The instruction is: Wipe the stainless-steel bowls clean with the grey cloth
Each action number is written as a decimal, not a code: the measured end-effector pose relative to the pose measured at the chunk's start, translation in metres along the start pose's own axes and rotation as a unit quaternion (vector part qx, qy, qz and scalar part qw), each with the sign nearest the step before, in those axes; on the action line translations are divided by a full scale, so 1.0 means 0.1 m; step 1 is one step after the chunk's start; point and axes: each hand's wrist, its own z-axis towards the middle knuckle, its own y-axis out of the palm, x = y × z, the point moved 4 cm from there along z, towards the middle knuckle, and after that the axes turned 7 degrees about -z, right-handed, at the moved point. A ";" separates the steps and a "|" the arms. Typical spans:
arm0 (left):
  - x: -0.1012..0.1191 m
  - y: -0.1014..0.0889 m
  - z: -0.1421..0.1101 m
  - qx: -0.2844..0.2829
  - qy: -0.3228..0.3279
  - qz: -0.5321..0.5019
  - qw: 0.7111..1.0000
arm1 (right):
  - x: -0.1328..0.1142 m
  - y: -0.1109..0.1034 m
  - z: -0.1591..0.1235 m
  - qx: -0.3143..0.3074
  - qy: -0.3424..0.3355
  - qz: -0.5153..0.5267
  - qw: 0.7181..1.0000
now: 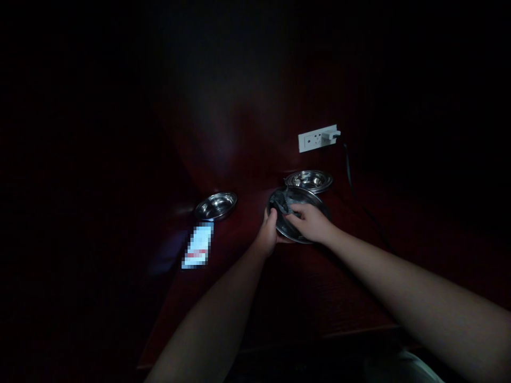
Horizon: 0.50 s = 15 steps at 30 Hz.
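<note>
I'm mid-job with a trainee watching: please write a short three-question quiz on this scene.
1. Which bare hand grips the left rim of the round, silvery metal bowl in use?
2. True or false: a white plug sits in the white, rectangular wall socket.
3. From the wearer's viewpoint, the glowing, pale rectangular screen lies: A) behind the bowl; B) left of it; C) right of it.

Key: 1. Left hand. 2. True. 3. B.

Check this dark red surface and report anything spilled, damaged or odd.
No spill or damage shows, though deep shadow hides much. The one oddity is the bright rectangle in front of the left-hand metal bowl: it appears as coarse blocks, so its content is unreadable.
</note>
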 end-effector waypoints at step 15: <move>0.03 0.12 -0.06 -0.059 -0.069 -0.003 0.996 | -0.03 -0.08 -0.11 -0.243 -0.053 0.112 0.962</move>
